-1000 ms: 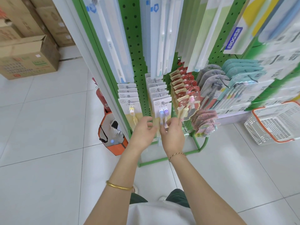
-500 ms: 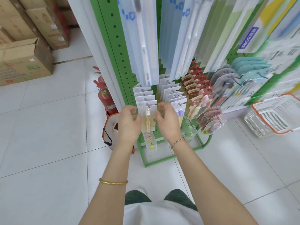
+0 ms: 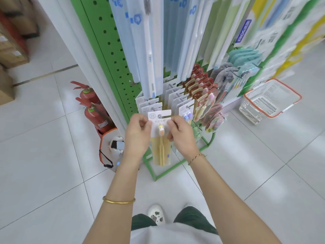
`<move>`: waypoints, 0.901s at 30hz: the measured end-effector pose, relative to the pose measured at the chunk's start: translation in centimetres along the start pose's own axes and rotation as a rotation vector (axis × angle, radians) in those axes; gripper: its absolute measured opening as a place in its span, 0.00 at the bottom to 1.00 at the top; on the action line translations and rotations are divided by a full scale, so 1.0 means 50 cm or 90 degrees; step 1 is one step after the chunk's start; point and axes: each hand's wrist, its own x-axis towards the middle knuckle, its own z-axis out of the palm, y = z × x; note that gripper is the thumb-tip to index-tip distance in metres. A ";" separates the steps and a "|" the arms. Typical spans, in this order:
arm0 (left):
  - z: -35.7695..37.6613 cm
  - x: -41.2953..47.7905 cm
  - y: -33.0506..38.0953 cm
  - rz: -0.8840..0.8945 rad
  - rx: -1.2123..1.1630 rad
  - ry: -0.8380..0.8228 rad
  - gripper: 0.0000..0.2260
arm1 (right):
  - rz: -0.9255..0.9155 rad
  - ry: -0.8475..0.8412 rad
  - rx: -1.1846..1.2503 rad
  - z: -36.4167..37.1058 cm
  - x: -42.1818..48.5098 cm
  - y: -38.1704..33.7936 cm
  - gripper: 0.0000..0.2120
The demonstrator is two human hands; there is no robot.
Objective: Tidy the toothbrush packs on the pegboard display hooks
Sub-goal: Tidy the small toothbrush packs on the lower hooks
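Observation:
A yellow toothbrush pack (image 3: 160,134) with a white card top hangs at the front of a low hook on the green pegboard (image 3: 112,55). My left hand (image 3: 138,133) pinches its left edge and my right hand (image 3: 182,133) pinches its right edge. Several matching white-carded packs (image 3: 149,104) hang behind it on the same hook. A neighbouring hook to the right carries packs with a purple brush (image 3: 186,114) in front. Red and pink packs (image 3: 202,95) fill the hooks further right.
Long blue and white toothbrush packs (image 3: 149,50) hang overhead, close above my hands. Two red fire extinguishers (image 3: 95,115) and an orange-rimmed container (image 3: 112,148) stand on the floor at left. A white and orange shopping basket (image 3: 269,101) sits on the floor at right. Cardboard boxes (image 3: 10,50) are stacked far left.
Both hands moved from the purple-brush hook leftward to the yellow pack and now pinch its two edges. My head came closer to the display.

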 end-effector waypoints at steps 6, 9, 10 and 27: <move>-0.014 -0.012 0.001 -0.029 -0.082 -0.050 0.06 | -0.018 0.012 0.024 -0.007 -0.016 -0.005 0.14; -0.017 -0.032 0.017 -0.047 -0.115 -0.055 0.05 | -0.029 0.011 0.033 -0.020 -0.024 -0.012 0.16; -0.016 -0.039 0.020 -0.054 -0.127 -0.059 0.04 | -0.034 0.012 0.040 -0.026 -0.026 -0.014 0.15; 0.085 -0.174 0.039 -0.129 -0.222 -0.110 0.12 | 0.049 -0.114 0.118 -0.182 -0.127 0.055 0.20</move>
